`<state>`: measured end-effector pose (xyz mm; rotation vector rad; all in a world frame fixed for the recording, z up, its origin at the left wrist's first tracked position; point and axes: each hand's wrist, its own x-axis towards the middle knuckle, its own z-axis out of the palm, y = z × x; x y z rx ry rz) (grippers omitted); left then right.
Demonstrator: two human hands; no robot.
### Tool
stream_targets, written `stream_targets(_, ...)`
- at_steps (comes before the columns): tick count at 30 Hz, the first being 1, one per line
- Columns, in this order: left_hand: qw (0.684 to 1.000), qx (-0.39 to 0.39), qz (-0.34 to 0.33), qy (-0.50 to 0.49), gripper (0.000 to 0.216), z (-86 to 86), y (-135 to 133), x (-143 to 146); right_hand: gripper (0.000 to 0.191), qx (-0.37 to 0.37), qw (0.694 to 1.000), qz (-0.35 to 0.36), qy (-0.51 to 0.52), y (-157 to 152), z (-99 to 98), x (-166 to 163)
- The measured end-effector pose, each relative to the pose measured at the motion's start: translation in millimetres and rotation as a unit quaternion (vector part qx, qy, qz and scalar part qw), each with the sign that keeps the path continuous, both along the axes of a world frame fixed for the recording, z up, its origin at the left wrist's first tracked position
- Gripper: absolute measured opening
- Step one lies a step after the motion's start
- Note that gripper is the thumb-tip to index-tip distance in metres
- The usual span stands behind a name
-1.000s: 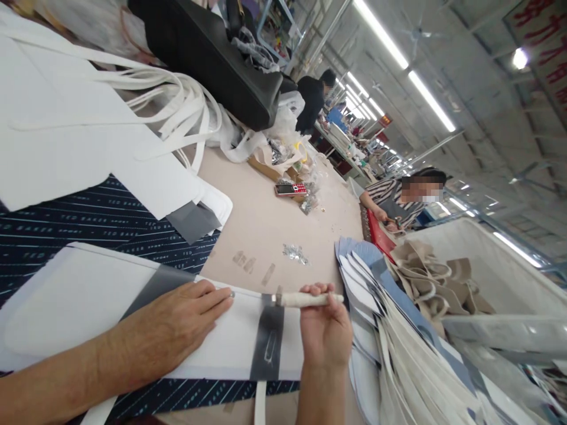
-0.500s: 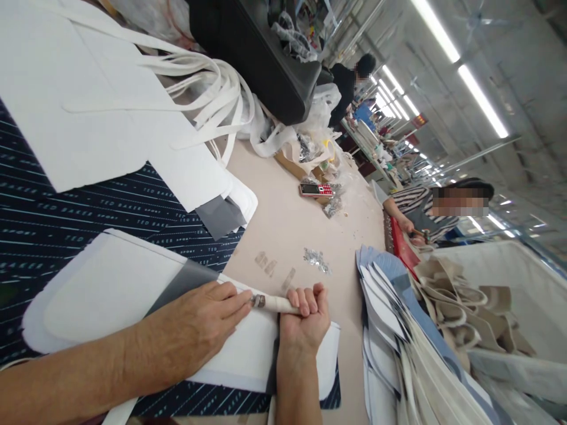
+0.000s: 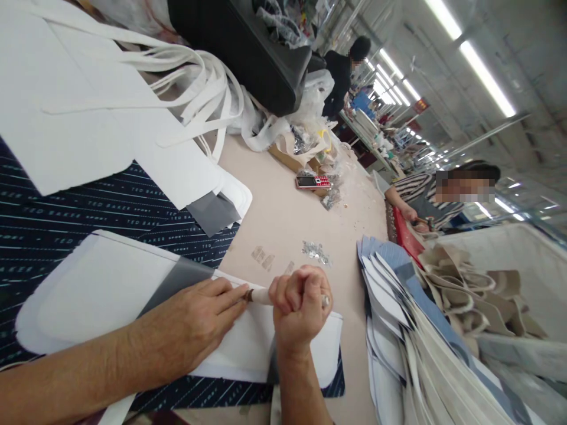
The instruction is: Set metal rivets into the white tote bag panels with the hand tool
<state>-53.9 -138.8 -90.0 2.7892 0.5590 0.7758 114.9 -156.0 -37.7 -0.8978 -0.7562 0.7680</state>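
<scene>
White-handled tool (image 3: 261, 297), as seen in the head view, the only view on file: enclosed in the right hand (image 3: 299, 304), fingers curled fully round the grip in a fist. Position is over the white panel (image 3: 104, 280), close to its upper edge. Long axis runs left to right, near level and roughly along that edge. Dark collared end points left, at the fingertips of the left hand (image 3: 199, 313); the pale butt shows at the right of the fist. Contact between tip and fingertips cannot be confirmed.

Left hand lies on the panel, fingers extended, pressed together and directed right; whether anything is pinched beneath them cannot be told. Right hand is the nearer to the handle, left to the tip.

Panel's long axis slopes down towards the right, across a dark printed sheet (image 3: 163, 221), with a grey band (image 3: 177, 284) crossing it beside the left hand.
</scene>
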Motion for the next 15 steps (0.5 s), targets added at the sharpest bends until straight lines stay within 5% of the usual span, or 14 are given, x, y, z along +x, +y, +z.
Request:
stream_targets(8, 0.999, 0.035, 0.004, 0.008, 0.032, 1.0, -1, -1, 0.034, 0.015, 0.998, -0.030, 0.055, -5, -4.9, 15)
stream_targets(15, 1.000, 0.003, 0.006, -0.008, 0.037, -2.4, -3, 1, 0.029, -0.002, 0.997, 0.027, -0.068, -10, -0.5, -6)
